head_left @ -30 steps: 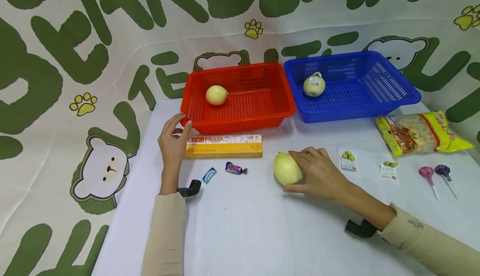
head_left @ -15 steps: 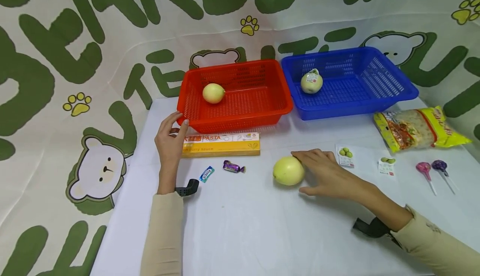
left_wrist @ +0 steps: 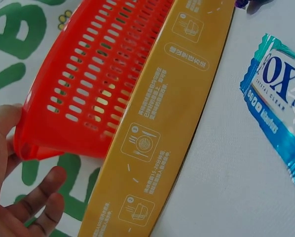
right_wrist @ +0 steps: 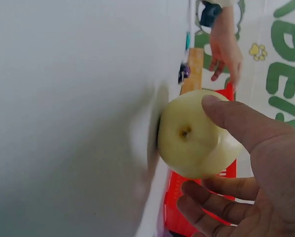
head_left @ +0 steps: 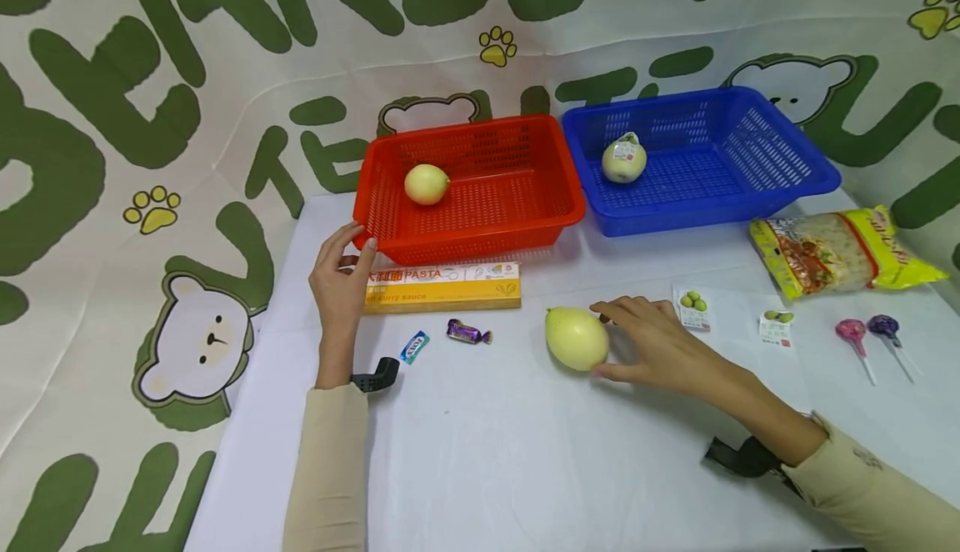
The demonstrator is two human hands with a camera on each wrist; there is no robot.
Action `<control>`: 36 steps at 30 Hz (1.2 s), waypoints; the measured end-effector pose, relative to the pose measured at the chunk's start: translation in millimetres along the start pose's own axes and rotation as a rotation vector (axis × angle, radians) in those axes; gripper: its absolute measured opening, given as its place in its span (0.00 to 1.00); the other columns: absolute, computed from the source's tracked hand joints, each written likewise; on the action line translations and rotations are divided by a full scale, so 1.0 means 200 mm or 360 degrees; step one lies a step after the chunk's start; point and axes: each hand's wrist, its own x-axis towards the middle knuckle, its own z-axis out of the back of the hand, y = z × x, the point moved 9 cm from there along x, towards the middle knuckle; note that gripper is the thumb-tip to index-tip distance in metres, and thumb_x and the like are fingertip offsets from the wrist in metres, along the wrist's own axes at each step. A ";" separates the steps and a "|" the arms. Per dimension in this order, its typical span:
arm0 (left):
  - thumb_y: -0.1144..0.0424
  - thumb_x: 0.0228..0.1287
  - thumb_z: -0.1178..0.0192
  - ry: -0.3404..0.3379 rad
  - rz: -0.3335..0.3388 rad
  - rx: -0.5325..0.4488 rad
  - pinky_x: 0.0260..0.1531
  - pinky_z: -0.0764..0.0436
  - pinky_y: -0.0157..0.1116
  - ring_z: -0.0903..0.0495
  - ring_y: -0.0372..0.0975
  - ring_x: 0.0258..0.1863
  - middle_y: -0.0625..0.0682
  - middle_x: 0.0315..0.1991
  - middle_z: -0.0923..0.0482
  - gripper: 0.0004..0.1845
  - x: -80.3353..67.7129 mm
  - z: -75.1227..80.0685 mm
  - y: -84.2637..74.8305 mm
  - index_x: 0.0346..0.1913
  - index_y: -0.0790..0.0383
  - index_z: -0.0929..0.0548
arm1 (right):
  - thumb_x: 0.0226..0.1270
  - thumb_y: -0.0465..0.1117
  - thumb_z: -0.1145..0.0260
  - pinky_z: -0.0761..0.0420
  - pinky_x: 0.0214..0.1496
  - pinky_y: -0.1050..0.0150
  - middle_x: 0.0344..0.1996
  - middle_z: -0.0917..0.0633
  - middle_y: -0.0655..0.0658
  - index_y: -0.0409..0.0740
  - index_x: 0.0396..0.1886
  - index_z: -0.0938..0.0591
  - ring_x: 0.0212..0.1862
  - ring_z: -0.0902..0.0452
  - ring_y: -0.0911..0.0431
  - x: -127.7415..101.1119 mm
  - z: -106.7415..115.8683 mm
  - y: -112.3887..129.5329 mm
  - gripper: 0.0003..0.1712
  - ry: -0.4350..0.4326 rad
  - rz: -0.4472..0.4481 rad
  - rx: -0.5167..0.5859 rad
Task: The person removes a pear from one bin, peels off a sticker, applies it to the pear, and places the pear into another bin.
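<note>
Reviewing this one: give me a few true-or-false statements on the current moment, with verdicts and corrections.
1. The red plastic basket holds a round, pale yellow fruit. True.
2. The left hand is at the egg-shaped, pale yellow fruit on the white table. False: it is at the red basket's near left corner; the right hand is at that fruit.
3. The pale fruit in the blue plastic basket bears a white label. True.
4. The round pink lollipop lies inside the blue basket. False: it lies on the table.
5. The rectangular yellow-and-white pasta box lies on the near side of the red basket. True.
</note>
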 end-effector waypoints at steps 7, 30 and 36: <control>0.48 0.68 0.36 -0.0004 -0.0009 0.0010 0.43 0.22 0.29 0.20 0.40 0.43 0.36 0.62 0.23 0.22 0.00 0.00 -0.01 0.60 0.53 0.16 | 0.50 0.54 0.19 0.35 0.52 0.49 0.56 0.20 0.44 0.39 0.65 0.24 0.60 0.27 0.47 -0.02 -0.01 0.00 0.45 -0.0006 0.0011 0.0049; 0.58 0.70 0.39 0.0063 -0.0397 0.0182 0.60 0.37 0.51 0.30 0.48 0.59 0.52 0.59 0.20 0.16 -0.20 -0.11 -0.66 0.56 0.59 0.15 | 0.61 0.45 0.25 0.37 0.56 0.46 0.49 0.16 0.45 0.41 0.60 0.21 0.55 0.24 0.47 -0.17 0.18 -0.10 0.29 -0.0157 0.0037 0.0085; 0.63 0.66 0.36 0.0450 -0.0969 -0.0011 0.51 0.26 0.42 0.21 0.45 0.49 0.49 0.46 0.14 0.09 -0.64 -0.52 -1.18 0.46 0.59 0.11 | 0.59 0.39 0.24 0.36 0.50 0.51 0.49 0.15 0.43 0.42 0.52 0.16 0.54 0.23 0.44 -0.25 0.34 -0.25 0.21 -0.0266 0.0071 -0.0087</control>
